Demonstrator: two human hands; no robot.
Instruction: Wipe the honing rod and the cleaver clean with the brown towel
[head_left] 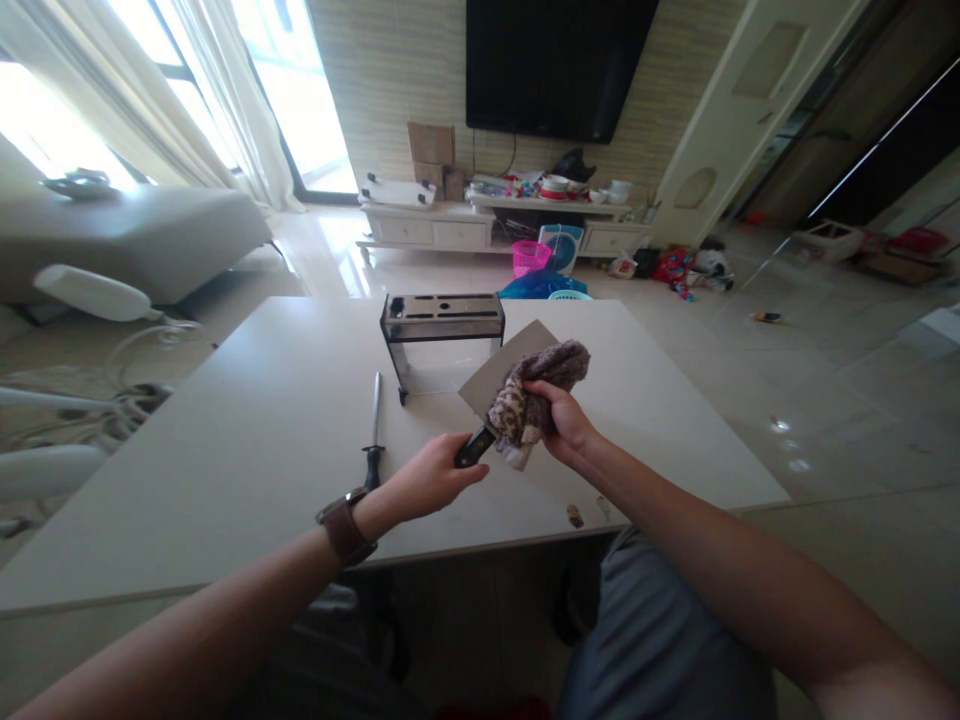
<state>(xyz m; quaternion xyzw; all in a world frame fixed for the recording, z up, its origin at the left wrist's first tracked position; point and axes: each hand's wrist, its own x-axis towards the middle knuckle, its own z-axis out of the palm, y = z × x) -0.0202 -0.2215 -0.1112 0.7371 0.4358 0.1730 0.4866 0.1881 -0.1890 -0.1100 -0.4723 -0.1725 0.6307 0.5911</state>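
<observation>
My left hand (442, 474) is closed round the black handle of a cleaver (504, 366), whose broad grey blade points up and away to the right, above the table. A brown patterned cloth (534, 398) is bunched in my right hand (564, 424) and pressed against the blade, covering its lower right part. Behind the blade stands a knife block (444, 318) with a slotted dark top and see-through sides. A sharpening steel (376, 425) with a black handle lies to the left, its handle end partly behind my left wrist.
The white table (247, 440) ends just before my knees. Two small items, one a brown patterned piece (574, 516), lie near its front edge. Beyond it are a pink basket (529, 258) and a low TV cabinet (465, 232). White chairs (94, 292) stand at the left.
</observation>
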